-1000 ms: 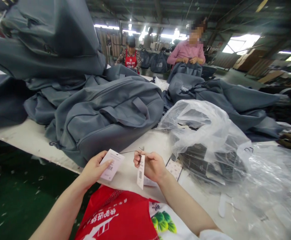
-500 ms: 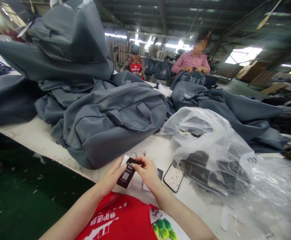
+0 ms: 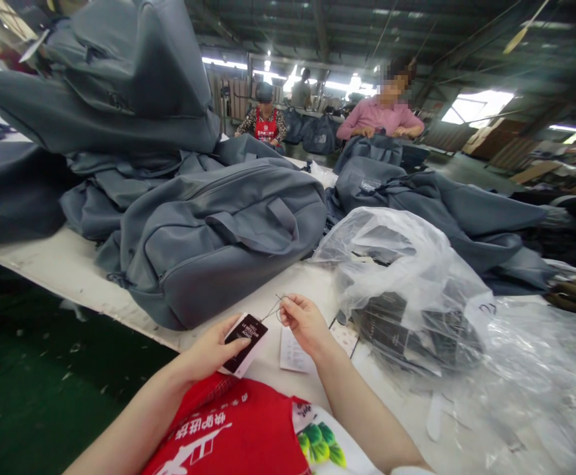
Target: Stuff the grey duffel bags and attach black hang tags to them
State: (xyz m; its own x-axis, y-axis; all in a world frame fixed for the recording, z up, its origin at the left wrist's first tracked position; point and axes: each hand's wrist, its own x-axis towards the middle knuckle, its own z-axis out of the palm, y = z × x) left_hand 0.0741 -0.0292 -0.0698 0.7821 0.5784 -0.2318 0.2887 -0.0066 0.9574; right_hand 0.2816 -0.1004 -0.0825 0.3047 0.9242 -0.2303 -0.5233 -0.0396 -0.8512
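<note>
My left hand grips a black hang tag with white print, its thumb across the front; a white edge shows behind it. A thin dark string runs from the tag's top corner to my right hand, which pinches it between thumb and fingertips. Below my right hand lies a white printed card on the white table. A phone with a patterned case is partly hidden behind my right wrist. Just beyond my hands rests a grey-blue duffel bag.
More grey-blue bags are piled high at the left, and others lie at the right. A clear plastic bag with black tags inside stands right of my hands. Two people work across the table.
My right hand has moved from the tag up and right, drawing the string out. The tag has turned in my left hand. The far person's hands have moved apart.
</note>
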